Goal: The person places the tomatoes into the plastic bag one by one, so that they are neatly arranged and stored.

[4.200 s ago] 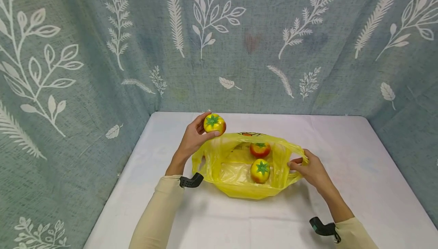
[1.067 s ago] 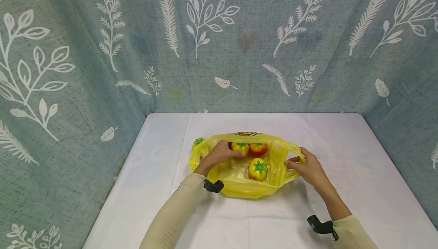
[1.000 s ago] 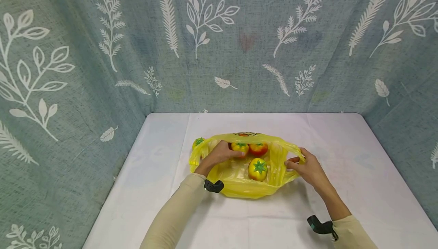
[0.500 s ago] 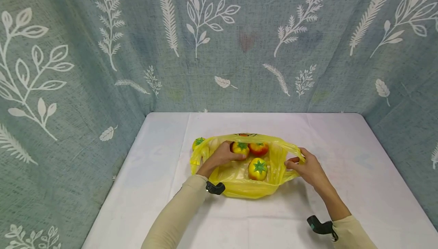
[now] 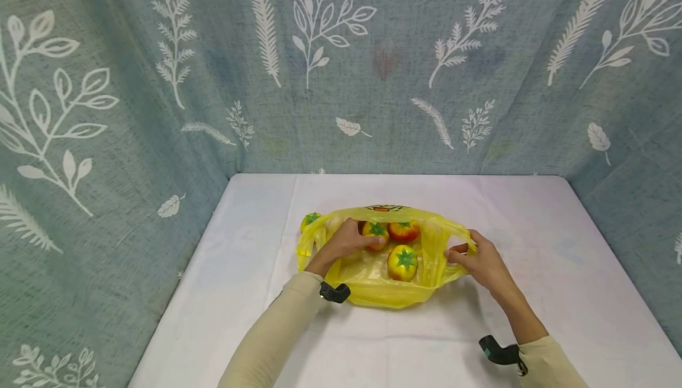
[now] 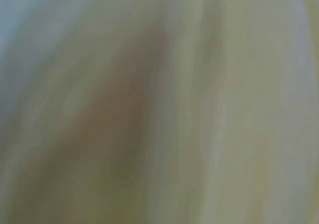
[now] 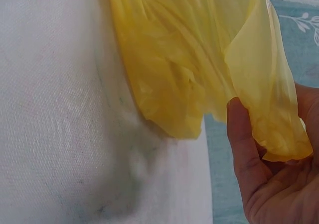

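Observation:
A yellow plastic bag (image 5: 383, 296) stands with its mouth spread on the white table. Inside it, my left hand (image 5: 343, 241) grips a yellow-red tomato (image 5: 376, 235) with a green star-shaped top. Touching or close to that one is a redder tomato (image 5: 404, 231), and a yellow one (image 5: 402, 262) lies nearer the front. My right hand (image 5: 483, 260) holds the bag's right handle, its fingers curled through the loop; the right wrist view shows the handle (image 7: 274, 114) hanging over the fingers. Only blurred yellowish plastic fills the left wrist view.
Behind the bag's left side, partly hidden, another tomato (image 5: 310, 220) sits on the table (image 5: 256, 216). A grey-green leaf-patterned curtain (image 5: 383, 115) hangs at the back and both sides.
My left hand has brought the tomato from above the bag's left rim down inside, beside the redder tomato. Over the last second it barely moves. My right hand keeps holding the handle.

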{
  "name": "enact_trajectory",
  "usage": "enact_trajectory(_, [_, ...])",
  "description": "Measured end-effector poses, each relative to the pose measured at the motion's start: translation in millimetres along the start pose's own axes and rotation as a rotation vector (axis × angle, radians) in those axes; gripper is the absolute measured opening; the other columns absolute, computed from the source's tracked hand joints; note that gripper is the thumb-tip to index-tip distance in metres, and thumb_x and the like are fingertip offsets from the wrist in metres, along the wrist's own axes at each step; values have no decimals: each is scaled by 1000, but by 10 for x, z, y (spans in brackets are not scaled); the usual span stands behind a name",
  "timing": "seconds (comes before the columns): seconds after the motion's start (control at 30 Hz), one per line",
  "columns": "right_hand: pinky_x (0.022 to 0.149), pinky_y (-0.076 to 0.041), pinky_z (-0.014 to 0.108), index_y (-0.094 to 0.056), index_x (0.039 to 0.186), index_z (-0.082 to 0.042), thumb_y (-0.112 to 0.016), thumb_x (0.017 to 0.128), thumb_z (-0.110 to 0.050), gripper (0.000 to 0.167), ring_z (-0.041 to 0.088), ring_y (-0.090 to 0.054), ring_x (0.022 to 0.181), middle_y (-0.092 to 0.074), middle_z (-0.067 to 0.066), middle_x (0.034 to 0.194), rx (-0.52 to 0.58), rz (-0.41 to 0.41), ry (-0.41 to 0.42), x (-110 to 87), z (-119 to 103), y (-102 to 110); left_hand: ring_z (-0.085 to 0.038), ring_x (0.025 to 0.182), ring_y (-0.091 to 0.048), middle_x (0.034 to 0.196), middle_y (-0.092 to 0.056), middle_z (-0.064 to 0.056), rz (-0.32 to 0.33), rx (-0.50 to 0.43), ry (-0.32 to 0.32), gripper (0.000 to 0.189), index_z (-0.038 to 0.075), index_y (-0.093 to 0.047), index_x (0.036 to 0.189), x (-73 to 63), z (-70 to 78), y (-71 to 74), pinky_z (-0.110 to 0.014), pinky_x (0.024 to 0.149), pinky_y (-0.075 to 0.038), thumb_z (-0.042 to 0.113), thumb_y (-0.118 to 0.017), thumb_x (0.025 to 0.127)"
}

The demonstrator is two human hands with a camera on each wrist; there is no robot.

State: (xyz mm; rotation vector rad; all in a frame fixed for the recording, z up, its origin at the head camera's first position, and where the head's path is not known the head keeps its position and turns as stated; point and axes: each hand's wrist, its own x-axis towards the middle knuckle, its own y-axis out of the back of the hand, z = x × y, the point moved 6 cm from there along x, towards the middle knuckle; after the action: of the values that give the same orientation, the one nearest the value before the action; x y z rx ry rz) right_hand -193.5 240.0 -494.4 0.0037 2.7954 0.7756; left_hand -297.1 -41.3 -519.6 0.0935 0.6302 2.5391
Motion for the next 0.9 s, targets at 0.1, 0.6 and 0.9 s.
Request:
enact_trajectory(0.1, [80, -52, 31, -40, 147, -1, -75, 94, -31, 70, 29, -57, 98, -67, 18, 114, 0, -2, -5, -3, -8, -4, -18, 118, -58, 135, -61, -2, 15, 29, -26, 61, 16, -56, 143, -35, 54, 36, -38, 106, -46, 36, -79, 89])
enact_trajectory(0.6, [85, -53, 34, -38, 149, -1, -74, 94, -32, 73, 29, -58, 101, -68, 17, 114, 15, -15, 3, -10, -12, 4, -29, 141, -43, 153, -47, -8, -53, 190, -47, 69, 11, -45, 152, -319, 504, 120, -46, 114, -37, 46, -66, 97])
enact_trajectory(0.9, [81, -52, 32, -36, 150, 1, -74, 94, -33, 75, 28, -59, 100, -68, 17, 113, 11, -22, 10, -27, -17, 6, -29, 140, -45, 151, -49, -12, 1, 1, -246, 57, 5, -44, 152, -551, 845, 512, -39, 116, -35, 24, -64, 102])
